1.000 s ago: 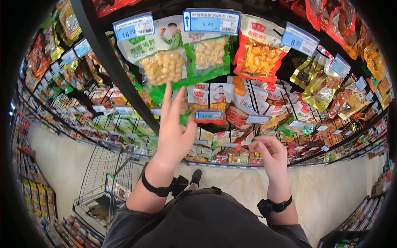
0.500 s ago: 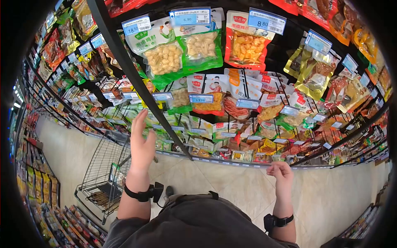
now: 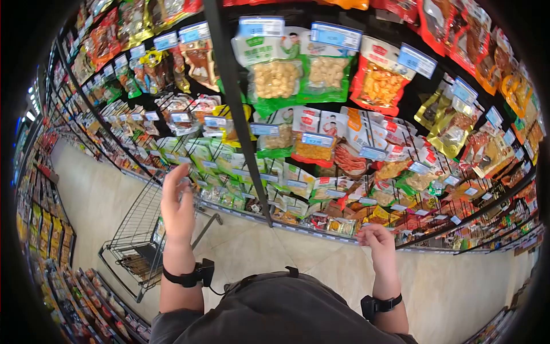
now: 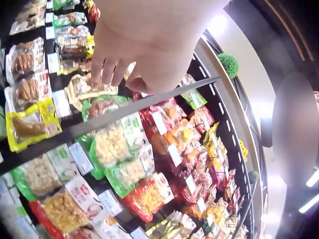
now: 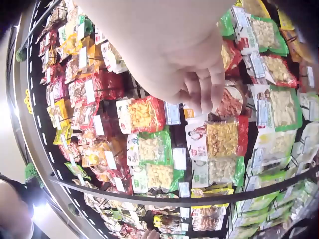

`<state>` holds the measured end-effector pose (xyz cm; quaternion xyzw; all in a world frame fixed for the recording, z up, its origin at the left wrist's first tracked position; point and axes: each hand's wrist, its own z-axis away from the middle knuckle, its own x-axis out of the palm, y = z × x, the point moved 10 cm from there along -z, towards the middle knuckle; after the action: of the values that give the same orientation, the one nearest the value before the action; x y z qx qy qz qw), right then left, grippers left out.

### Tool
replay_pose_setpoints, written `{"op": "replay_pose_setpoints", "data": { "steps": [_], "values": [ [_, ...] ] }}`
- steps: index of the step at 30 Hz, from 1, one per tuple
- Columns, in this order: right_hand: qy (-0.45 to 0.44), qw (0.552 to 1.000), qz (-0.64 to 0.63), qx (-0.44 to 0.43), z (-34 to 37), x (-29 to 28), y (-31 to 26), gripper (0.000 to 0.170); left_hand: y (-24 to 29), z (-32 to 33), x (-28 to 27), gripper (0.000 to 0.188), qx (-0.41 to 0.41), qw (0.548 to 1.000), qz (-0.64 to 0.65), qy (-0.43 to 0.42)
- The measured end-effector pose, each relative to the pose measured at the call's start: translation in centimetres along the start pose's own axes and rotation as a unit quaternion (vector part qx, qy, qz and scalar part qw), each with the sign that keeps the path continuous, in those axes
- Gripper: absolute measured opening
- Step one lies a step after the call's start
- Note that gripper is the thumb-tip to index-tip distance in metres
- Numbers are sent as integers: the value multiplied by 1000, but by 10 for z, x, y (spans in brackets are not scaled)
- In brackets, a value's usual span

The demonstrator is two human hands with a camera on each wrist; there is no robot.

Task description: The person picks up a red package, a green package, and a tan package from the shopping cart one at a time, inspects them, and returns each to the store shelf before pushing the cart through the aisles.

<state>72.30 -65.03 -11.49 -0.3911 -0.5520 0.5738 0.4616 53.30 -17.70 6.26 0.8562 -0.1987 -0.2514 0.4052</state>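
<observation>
One green-edged bag (image 3: 272, 106) shows pale round pieces (image 3: 276, 80); left hand (image 3: 178, 205) and right hand (image 3: 379, 243) are empty, fingers relaxed.

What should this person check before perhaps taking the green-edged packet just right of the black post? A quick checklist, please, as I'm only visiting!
1. Left hand free: ok, nothing visible in it.
2. Right hand free: ok, fingers bent, nothing visible in them.
3. Green-edged packet in plain sight: ok, its front shows in the head view.
4. Left hand on the packet's side of the black post: not ok, the post lies between them in the head view.
5. Price tag above readable: not ok, its print is blurred.
6. Packet loose enough to slide off: cannot tell.
</observation>
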Motion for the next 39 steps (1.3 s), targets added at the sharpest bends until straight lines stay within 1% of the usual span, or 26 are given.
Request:
{"op": "replay_pose_setpoints", "data": {
  "steps": [1,3,5,6,7,9,11,14,17,19,20,21,23,25,29,32,33,36,39],
  "values": [
    [-8,1000,4,2,-3,12,0,10,-12,2,-24,47,-17,1000,-11,23],
    [-58,998,36,-5,-7,46,-1,11,-28,9,-62,45,-23,999,-34,34],
    [-79,996,45,13,-11,77,1,11,-39,20,-113,44,-55,993,-25,99],
    [-89,994,54,28,-15,95,2,11,-46,25,-138,43,-53,991,-35,118],
    [-113,991,68,33,-18,116,3,11,-56,31,-165,43,-70,987,-43,139],
    [-149,986,78,14,-22,161,2,11,-69,45,-219,43,-88,978,-66,177],
    [-198,975,96,21,-21,216,-1,12,-78,63,-267,42,-111,965,-79,226],
    [-260,958,115,37,-15,300,7,12,-98,94,-339,40,-96,957,-91,259],
    [-318,938,126,55,1,387,19,12,-128,137,-411,37,-145,938,-97,299],
    [-351,920,159,74,16,444,30,11,-137,164,-457,35,-163,923,-122,327],
    [-381,911,144,55,24,475,33,12,-143,179,-479,34,-187,913,-123,342],
    [-393,905,150,59,33,502,37,12,-149,192,-500,33,-209,903,-123,354],
    [-447,881,145,50,56,565,40,13,-162,217,-542,33,-219,893,-126,373],
    [-464,870,150,64,77,618,47,14,-171,239,-578,32,-244,882,-140,378],
    [-512,843,149,74,119,714,68,14,-189,273,-629,29,-272,865,-156,392],
    [-554,813,136,118,145,767,98,14,-215,293,-649,29,-304,855,-143,395],
    [-554,811,141,122,151,780,105,14,-227,298,-652,29,-319,853,-134,391],
    [-588,771,180,166,169,816,136,15,-271,307,-649,28,-348,844,-97,397],
    [-583,763,201,195,158,846,175,14,-327,304,-632,28,-393,834,-51,385]
  ]
}}
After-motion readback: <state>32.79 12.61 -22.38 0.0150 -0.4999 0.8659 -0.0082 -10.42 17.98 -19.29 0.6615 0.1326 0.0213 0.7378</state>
